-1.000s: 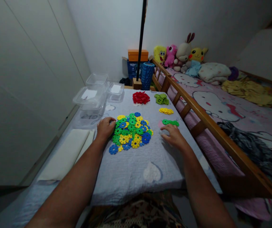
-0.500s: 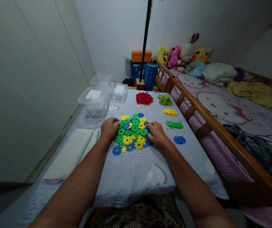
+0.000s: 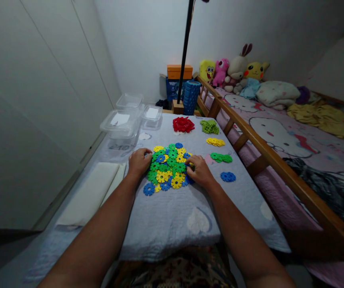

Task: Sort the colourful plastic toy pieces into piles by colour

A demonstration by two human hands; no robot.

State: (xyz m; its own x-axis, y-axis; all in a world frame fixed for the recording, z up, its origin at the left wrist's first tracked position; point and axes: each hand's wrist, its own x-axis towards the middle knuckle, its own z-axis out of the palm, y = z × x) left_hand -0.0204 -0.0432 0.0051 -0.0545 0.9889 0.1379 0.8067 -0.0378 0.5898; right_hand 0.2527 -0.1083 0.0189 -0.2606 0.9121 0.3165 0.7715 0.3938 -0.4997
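Your left hand: your left hand (image 3: 140, 161) rests on the left edge of the mixed pile, fingers curled loosely down onto the pieces; you cannot tell whether it grips one.
Your right hand: your right hand (image 3: 201, 171) sits at the pile's right edge, fingertips bent in among the blue and yellow pieces; whether one is pinched is hidden.
Mixed pile: the mixed pile (image 3: 168, 166) of green, yellow and blue flower-shaped discs lies between your hands on the grey quilted pad (image 3: 166, 218).
Stray piece: one blue disc (image 3: 149, 189) lies just off the pile's near left corner.
Sorted groups: to your right and well apart from each other lie a red heap (image 3: 183, 124), a light green heap (image 3: 209, 127), a yellow group (image 3: 215, 142), a green group (image 3: 221, 158) and a blue group (image 3: 228, 176).
Left side: clear plastic containers (image 3: 124, 120) stand beyond your left hand; a folded white cloth (image 3: 92, 193) lies beside your left forearm.
Right side: a wooden bed rail (image 3: 265, 152) runs along the pad's edge.
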